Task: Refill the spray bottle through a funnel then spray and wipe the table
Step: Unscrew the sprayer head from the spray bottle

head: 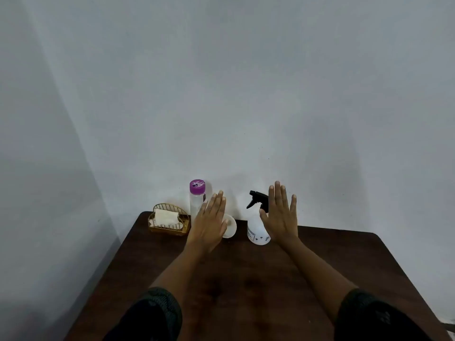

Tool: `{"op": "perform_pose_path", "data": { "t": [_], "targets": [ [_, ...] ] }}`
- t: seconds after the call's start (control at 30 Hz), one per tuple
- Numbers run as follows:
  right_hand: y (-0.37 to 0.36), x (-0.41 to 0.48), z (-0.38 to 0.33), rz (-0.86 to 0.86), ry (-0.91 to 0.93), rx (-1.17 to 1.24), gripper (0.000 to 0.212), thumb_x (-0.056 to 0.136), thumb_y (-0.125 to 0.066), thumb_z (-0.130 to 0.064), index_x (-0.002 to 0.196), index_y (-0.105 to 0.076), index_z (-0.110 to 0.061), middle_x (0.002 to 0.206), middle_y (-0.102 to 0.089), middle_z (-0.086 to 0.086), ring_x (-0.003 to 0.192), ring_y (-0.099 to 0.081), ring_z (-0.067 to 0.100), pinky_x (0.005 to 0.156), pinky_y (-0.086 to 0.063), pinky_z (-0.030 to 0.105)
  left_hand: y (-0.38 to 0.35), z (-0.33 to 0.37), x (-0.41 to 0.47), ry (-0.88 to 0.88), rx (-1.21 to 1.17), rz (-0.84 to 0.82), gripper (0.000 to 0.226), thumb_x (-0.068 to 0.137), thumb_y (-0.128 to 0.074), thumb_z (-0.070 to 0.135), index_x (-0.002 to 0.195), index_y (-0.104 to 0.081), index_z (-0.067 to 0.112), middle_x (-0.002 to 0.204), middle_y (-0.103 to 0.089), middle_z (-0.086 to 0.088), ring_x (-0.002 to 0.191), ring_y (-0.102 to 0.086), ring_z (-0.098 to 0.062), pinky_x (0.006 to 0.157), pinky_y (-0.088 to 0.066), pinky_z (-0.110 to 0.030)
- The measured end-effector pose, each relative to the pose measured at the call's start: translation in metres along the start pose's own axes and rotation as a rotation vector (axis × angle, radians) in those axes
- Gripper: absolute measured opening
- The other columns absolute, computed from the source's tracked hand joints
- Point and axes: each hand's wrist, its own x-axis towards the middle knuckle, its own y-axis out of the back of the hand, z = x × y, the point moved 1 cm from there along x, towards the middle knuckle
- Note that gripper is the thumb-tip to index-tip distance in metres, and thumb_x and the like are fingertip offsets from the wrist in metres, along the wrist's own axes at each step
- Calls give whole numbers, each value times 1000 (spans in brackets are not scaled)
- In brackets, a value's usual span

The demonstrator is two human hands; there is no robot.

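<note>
Two flat hands hover over the dark surface (246, 271), left hand (209, 223) and right hand (280, 217) with fingers straight, holding nothing. Just beyond, at centre frame, sit a white funnel (231, 228) and the spray bottle (255, 231), fill unclear. Farther left, a purple-capped bottle (197, 196) and a gold basket (169, 228) holding white cloth (167, 216).

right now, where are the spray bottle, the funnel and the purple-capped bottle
spray bottle (254, 228), head view, on its white body below the black trigger
funnel (231, 228), head view, on its white rim
purple-capped bottle (197, 200), head view, on its clear body under the cap
</note>
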Motion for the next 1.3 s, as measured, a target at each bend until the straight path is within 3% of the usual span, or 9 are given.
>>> {"op": "perform_pose_path", "data": {
  "t": [0.13,0.23,0.33,0.47,0.63,0.9,1.0,1.1,1.3],
  "targets": [
    [-14,16,10,-190,-169,151,67,98,-38,-31,149,-2,-7,159,1,9,146,-2,24,115,0,47,-12,1,5,-17,-43,-12,55,97,-28,31,146,-30,5,153,-29,-11,139,-36,-23,111,-30,-35],
    [-17,24,12,-322,-307,406,53,96,-43,-22,145,-26,-9,149,-35,9,135,-34,27,110,-22,45,-7,3,8,43,-137,-135,53,101,-30,25,151,-16,17,142,-48,-3,122,-52,-21,90,-48,-33],
    [-21,31,18,-282,-357,536,28,90,-52,-12,118,-54,-7,117,-60,12,99,-56,27,83,-44,37,-4,5,9,101,-139,-156,46,100,-33,24,146,-31,23,125,-61,2,104,-61,-17,74,-48,-30],
    [-11,27,21,-288,-330,623,4,85,-60,-9,88,-62,-9,85,-58,4,78,-54,20,55,-36,22,-7,5,7,233,-345,-172,37,98,-39,23,133,-52,22,122,-65,-1,106,-61,-17,81,-47,-28],
    [23,-14,14,-278,-260,662,10,82,-65,-12,92,-69,-11,84,-66,2,73,-58,15,59,-41,17,-12,24,-23,273,-700,-337,38,95,-49,22,133,-52,21,127,-61,-1,113,-57,-14,94,-47,-30],
    [83,-132,-22,-314,-206,844,12,79,-70,-8,89,-69,-15,81,-67,-7,71,-62,4,63,-46,9,-9,85,-123,289,-919,-506,81,79,-70,46,146,-28,30,154,-19,6,140,-14,-18,114,-20,-41],
    [86,-171,-32,-328,-223,907,12,78,-72,-8,86,-70,-17,83,-69,-4,74,-64,7,66,-50,16,-9,97,-155,284,-1003,-525,85,68,-69,61,140,-38,28,145,-37,7,135,-30,-17,111,-32,-43],
    [87,-199,-40,-372,-234,943,11,78,-72,-7,85,-70,-15,82,-69,-4,74,-63,6,66,-51,19,-11,103,-178,287,-1123,-528,60,71,-72,56,122,-55,29,123,-59,11,116,-54,-7,98,-46,-42],
    [93,-219,-42,-370,-242,963,26,76,-71,-6,86,-63,-28,89,-66,-6,80,-62,5,69,-51,20,-4,109,-189,304,-1081,-485,55,73,-70,58,115,-61,25,115,-63,10,108,-56,-2,93,-49,-31]
  ]
}}
